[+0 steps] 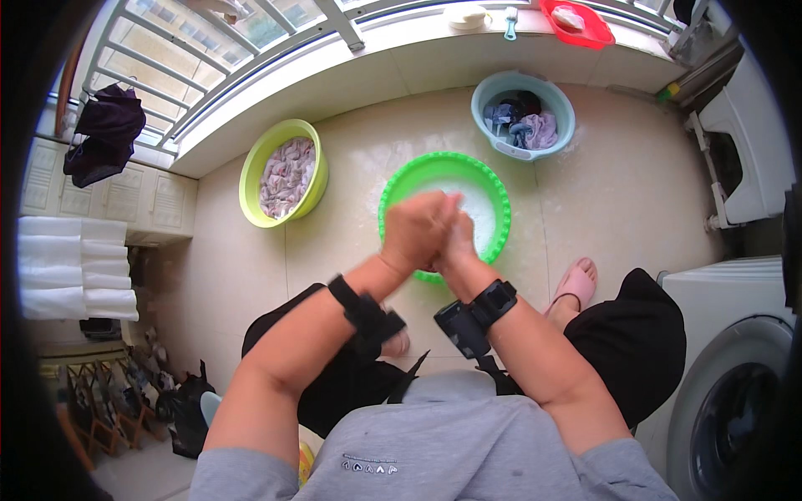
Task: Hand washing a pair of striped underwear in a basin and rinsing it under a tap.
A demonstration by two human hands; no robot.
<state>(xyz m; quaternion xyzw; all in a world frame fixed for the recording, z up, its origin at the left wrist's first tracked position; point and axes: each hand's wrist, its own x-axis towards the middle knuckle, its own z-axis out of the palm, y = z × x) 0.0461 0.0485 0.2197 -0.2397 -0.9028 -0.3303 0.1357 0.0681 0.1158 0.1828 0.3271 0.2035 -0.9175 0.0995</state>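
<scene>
Over a bright green basin [494, 179] with white suds, my left hand [413, 230] and my right hand [457, 242] are pressed together, both closed. Motion slightly blurs them. Whatever they grip, if anything, is hidden between the fingers; a small dark reddish patch shows just under the wrists, too little to name. The white sudsy water [478, 204] shows beyond my knuckles. To the left stands a yellow-green basin [317, 188] holding a heap of pale pinkish patterned cloth [288, 177]. Farther off to the right, a light blue basin [568, 138] contains blue, black and lilac clothes [535, 129].
A washing machine [727, 292] stands close on my right, below a white plastic stool-like piece [752, 146]. On the far ledge sit a red tray [589, 33], a blue-handled brush [510, 25] and a white dish [466, 17]. Dark clothing [104, 134] hangs by the window bars.
</scene>
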